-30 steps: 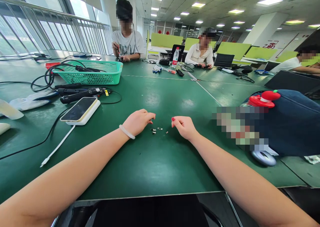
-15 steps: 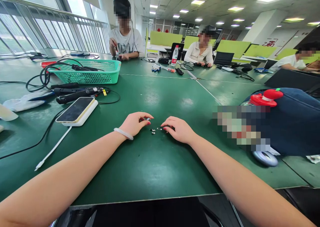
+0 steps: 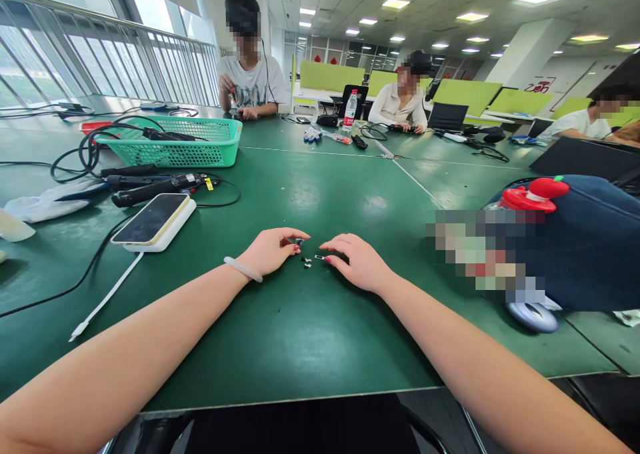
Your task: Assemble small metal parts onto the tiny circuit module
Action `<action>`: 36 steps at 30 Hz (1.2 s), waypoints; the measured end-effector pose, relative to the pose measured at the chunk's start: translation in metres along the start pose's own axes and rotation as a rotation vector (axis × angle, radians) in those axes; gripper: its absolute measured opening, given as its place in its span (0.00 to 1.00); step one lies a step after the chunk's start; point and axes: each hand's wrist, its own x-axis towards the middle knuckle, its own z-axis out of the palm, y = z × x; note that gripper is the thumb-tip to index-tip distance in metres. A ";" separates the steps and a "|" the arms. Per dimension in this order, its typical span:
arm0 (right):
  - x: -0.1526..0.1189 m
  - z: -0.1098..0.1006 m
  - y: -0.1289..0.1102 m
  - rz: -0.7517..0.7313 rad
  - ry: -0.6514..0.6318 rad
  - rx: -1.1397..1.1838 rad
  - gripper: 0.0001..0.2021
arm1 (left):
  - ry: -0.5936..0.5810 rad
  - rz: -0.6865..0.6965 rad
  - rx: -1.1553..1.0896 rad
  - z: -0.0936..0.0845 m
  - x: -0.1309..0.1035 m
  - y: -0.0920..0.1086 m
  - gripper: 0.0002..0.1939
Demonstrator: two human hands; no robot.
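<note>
My left hand (image 3: 273, 251), with a pale bracelet on its wrist, curls thumb and index finger round a tiny dark-and-silver piece (image 3: 299, 241); its exact kind is too small to make out. Across from it, my right hand (image 3: 357, 262) rests low over the table with thumb and index finger apart. A small silver rectangular piece (image 3: 319, 257) lies at the right thumb's tip, seemingly on the tabletop. Between the hands, a few tiny black-and-silver pieces (image 3: 307, 261) lie on the green table (image 3: 310, 347).
On the left are a phone (image 3: 153, 221) on a white block with a cable, black handheld tools (image 3: 155, 189) and a green basket (image 3: 180, 144). A dark blue bag (image 3: 590, 241) and a red-topped bottle (image 3: 533, 195) stand right. Co-workers sit across the table.
My left hand has lowered slightly, and the piece in its fingers now shows a darker side. My right fingers have spread a little. The loose pieces stay in place.
</note>
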 end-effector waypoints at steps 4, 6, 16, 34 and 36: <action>0.000 0.002 -0.013 -0.142 -0.067 -0.109 0.17 | 0.007 -0.019 -0.037 0.001 0.000 0.001 0.18; 0.001 0.005 -0.019 -0.182 -0.091 -0.156 0.18 | 0.013 -0.028 -0.064 0.001 0.001 0.001 0.19; 0.003 0.010 -0.018 -0.142 -0.084 -0.110 0.12 | 0.014 -0.056 -0.099 0.001 -0.002 0.009 0.19; 0.003 0.013 -0.013 -0.067 0.020 0.002 0.17 | -0.027 0.060 0.054 0.000 -0.005 0.010 0.17; 0.003 0.012 -0.016 -0.051 0.050 0.069 0.17 | -0.036 0.078 0.056 0.001 -0.006 0.011 0.16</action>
